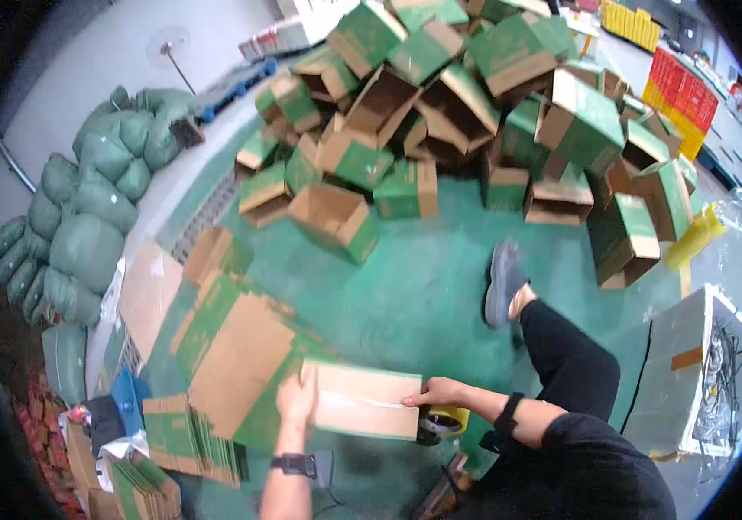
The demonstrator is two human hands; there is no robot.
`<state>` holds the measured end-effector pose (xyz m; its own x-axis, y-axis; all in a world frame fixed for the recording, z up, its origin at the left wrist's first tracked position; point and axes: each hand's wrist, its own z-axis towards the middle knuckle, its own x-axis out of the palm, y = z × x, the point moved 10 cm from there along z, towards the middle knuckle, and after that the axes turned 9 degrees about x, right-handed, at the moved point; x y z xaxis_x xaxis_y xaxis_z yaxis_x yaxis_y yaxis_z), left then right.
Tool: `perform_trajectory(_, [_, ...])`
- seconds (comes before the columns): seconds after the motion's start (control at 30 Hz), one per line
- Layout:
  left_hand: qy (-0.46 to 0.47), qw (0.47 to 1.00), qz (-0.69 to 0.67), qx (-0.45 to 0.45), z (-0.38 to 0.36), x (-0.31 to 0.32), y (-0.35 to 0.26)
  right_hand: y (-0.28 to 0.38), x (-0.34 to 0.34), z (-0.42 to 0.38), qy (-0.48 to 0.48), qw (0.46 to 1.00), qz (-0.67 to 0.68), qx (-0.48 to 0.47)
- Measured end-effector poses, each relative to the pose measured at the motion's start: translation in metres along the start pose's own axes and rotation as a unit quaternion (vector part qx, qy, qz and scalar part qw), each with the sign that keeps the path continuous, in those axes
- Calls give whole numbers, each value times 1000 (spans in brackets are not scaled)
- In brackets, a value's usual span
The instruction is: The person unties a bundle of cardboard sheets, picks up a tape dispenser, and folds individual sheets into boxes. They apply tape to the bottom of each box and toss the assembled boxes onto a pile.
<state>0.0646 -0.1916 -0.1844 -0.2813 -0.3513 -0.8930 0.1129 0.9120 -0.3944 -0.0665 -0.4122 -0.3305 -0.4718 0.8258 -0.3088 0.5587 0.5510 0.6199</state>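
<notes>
The person's left hand [297, 397] and right hand [431, 393] grip, apart, the left forearm [287, 497] pointing forward, the right forearm [485, 403] slanting in from the right.

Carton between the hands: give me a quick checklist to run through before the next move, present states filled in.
1. Left hand holding the carton at its left edge: ok.
2. Right hand touching the carton's right edge: ok; how firm its grip is, cannot tell.
3. Seam across the upward face sealed along its length: cannot tell, a pale glossy streak shows but it is blurred.
4. Black-and-yellow tool secure: cannot tell, it sits just below the right hand, held or not.
5. Shoe apart from the heaped boxes: ok, green floor shows between.
</notes>
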Motion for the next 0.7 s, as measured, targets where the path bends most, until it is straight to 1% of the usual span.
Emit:
perform_trajectory(0.03, [62,998,18,-1,16,-40,-69,2,-35,-12,-43,995,88,-23])
perform_trajectory(0.07, [-93,960,-151,217,33,-96,-148,13,-70,-36,-82,980,176,-47])
perform_trajectory(0.1, [-253,837,-157,459,12,-160,-223,30,-117,-64,-144,912,359,-136])
perform_trajectory(0.13, [-380,717,-87,577,-47,-221,-302,38,-165,-93,-193,800,523,-221])
perform_trajectory(0.17, [-451,604,-96,650,-98,-264,-340,35,-186,-82,-77,672,683,-276])
perform_trajectory(0.2, [-525,508,-139,668,-130,-293,-349,27,-200,-75,45,501,807,-308])
perform_trajectory(0.23, [-553,505,-178,638,-141,-308,-350,41,-216,-108,16,500,799,-334])
perform_trajectory(0.27, [-554,497,-181,643,-136,-306,-345,58,-234,-140,-13,499,785,-368])
perform_trajectory(0.3, [-523,594,-170,587,-101,-297,-332,42,-227,-130,5,542,777,-318])
perform_trajectory(0.33, [-484,683,-154,525,-62,-280,-309,42,-223,-138,3,534,779,-328])
perform_trajectory(0.37, [-462,755,-69,460,-26,-250,-277,50,-212,-153,-37,639,700,-315])
perform_trajectory(0.4, [-418,800,-23,430,16,-213,-232,55,-200,-163,-79,733,610,-290])
perform_trajectory(0.43, [-347,858,-1,379,49,-172,-177,65,-189,-168,-68,743,593,-304])
perform_trajectory(0.47, [-279,916,13,289,71,-134,-112,75,-179,-171,-59,752,575,-316])
perform_trajectory(0.5, [-231,944,3,236,85,-101,-40,79,-176,-173,-21,728,604,-324])
perform_trajectory(0.53, [-218,963,41,152,84,-83,18,85,-186,-181,-31,690,629,-357])
perform_trajectory(0.57, [-200,973,63,98,87,-63,82,89,-193,-178,-14,654,654,-381])
perform_trajectory(0.6, [-123,983,133,14,83,-50,124,92,-202,-175,-2,615,675,-407])
perform_trajectory(0.63, [-71,990,124,-2,82,-38,150,91,-199,-160,29,558,743,-369])
perform_trajectory(0.67, [-165,964,188,88,71,-37,164,107,-200,-162,76,491,783,-374])
perform_trajectory(0.7, [-107,968,227,30,62,-33,163,123,-199,-167,104,483,774,-396])
